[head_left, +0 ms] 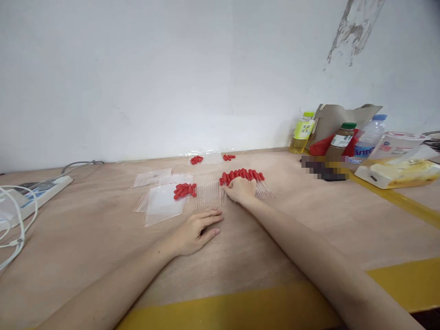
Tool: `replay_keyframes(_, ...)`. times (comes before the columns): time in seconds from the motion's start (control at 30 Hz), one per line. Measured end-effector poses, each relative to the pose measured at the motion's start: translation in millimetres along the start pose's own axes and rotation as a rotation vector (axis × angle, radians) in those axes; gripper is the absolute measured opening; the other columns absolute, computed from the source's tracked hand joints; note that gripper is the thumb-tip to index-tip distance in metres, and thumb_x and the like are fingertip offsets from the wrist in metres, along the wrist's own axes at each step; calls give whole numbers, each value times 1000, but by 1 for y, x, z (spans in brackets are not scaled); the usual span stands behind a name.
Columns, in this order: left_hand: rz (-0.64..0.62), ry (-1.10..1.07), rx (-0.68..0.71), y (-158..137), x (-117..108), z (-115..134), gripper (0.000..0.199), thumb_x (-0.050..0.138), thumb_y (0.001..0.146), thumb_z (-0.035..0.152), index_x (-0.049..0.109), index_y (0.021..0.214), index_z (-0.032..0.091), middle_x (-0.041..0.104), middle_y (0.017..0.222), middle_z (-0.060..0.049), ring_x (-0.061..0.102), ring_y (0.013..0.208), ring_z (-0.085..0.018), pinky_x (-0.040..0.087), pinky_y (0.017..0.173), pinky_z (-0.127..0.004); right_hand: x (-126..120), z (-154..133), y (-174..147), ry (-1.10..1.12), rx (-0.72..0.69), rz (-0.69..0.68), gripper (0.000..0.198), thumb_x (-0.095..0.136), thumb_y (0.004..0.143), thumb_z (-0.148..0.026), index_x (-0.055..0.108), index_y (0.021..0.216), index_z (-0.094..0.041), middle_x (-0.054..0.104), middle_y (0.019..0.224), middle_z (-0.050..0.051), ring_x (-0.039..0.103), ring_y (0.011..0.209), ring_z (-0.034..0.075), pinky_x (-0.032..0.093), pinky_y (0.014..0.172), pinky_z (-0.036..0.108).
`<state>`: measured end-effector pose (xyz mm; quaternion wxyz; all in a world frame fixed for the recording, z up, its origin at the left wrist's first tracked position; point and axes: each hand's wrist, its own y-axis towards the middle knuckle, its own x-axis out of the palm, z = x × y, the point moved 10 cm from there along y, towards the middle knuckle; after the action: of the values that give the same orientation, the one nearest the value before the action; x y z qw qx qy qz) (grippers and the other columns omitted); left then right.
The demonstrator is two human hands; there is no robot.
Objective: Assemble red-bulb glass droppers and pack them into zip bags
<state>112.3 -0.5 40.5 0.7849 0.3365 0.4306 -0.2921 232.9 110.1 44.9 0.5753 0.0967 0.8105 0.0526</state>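
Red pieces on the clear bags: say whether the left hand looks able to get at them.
Probably yes. The left hand lies open nearby, nothing seems to stand between it and the red pieces, and the right hand is farther right, at the red-topped tubes.

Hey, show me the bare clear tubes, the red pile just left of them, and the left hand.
Clear tubes (208, 192): head view, middle of the row.
Red pile (184, 190): head view, middle of the pile.
Left hand (196, 232): head view, back of the hand.
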Motion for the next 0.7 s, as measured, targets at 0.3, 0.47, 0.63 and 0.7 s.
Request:
replay_keyframes(0.3, -25, 23, -17, 0, 3, -2, 36, 45, 87, 30, 51, 121, 21, 49, 127, -7, 42, 120, -20, 36, 100, -39, -2, -25, -3, 34, -116, 33, 24, 49, 76, -40, 65, 78, -23, 67, 84, 6, 59, 84, 22, 26, 82, 40)
replay_keyframes(0.47, -41, 49, -22, -1, 5, -3, 36, 43, 88, 31, 50, 122, 21, 48, 128, -7, 41, 121, -19, 35, 100, -40, 9, -41, 7, -80, -92, -67, 24, 50, 74, -29, 66, 85, -16, 67, 89, 13, 60, 86, 25, 27, 82, 41)
replay_keyframes(0.63, -39, 41, -38, -1, 3, -4, 37, 43, 87, 31, 49, 123, 21, 48, 128, -8, 40, 121, -20, 35, 101, -40, 21, -50, 17, -113, -38, -168, 25, 52, 72, -25, 66, 90, -16, 66, 94, 15, 59, 90, 28, 25, 86, 46)
replay_keyframes(0.7, -36, 43, -38, 0, 3, -5, 37, 44, 87, 31, 50, 122, 21, 48, 128, -8, 40, 121, -20, 34, 101, -39, 24, -54, 17, -120, -28, -195, 26, 52, 72, -25, 67, 91, -16, 66, 94, 16, 59, 91, 29, 24, 87, 47)
